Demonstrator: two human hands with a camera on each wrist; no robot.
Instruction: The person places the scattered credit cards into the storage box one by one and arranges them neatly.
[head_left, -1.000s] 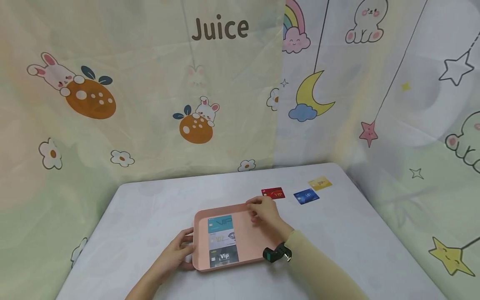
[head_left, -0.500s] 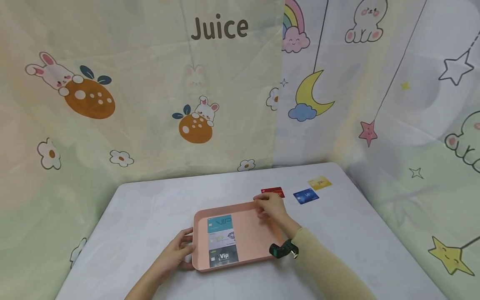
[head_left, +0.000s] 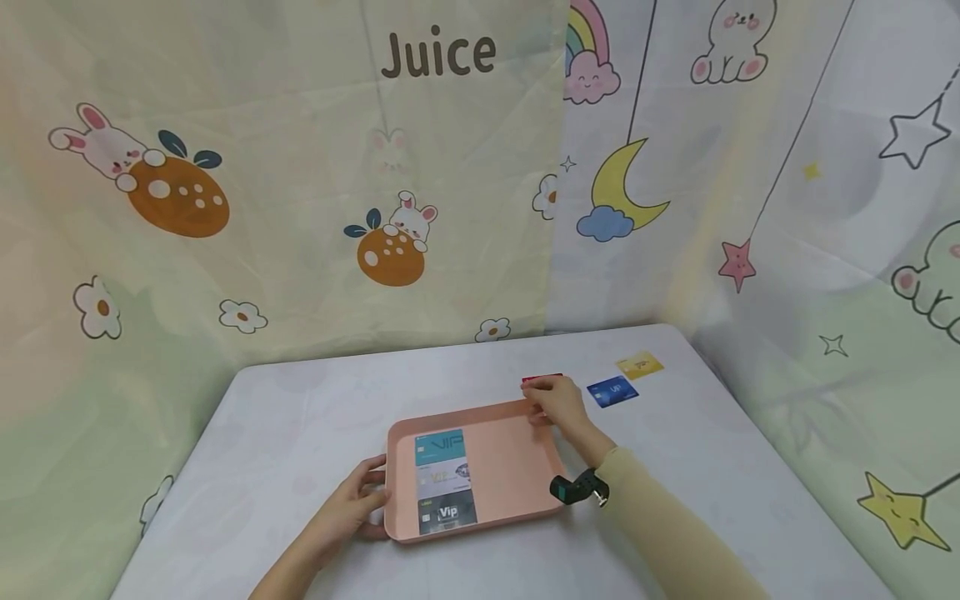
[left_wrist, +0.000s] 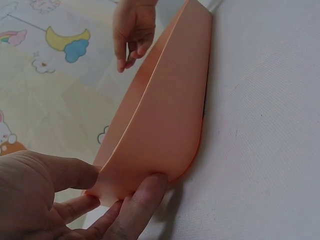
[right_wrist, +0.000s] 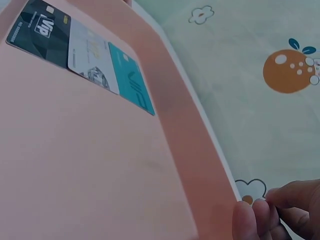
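Note:
My left hand (head_left: 352,500) rests against the outside of the pink tray (head_left: 517,492) at its left end. In the left wrist view, its fingertips (left_wrist: 150,192) touch the tray wall. Three cards lie in a column inside the tray: a teal card (head_left: 439,448), a pale silver card (head_left: 435,478) and a dark card (head_left: 442,518). Over the tray's far right corner, my right hand (head_left: 561,407) has loosely bent fingers and no visible object in them. It partly covers a red card (head_left: 540,377) on the table behind the tray.
A blue card (head_left: 612,392) and a yellow card (head_left: 641,365) lie on the white table (head_left: 315,400) at the back right. Patterned cloth (head_left: 300,167) hangs behind and beside the table. My right wrist carries a dark strap with a small device (head_left: 581,487).
My right hand has moved right along the tray's far rim, from above the tray's right half to its corner, and now covers most of the red card. My left hand stays put.

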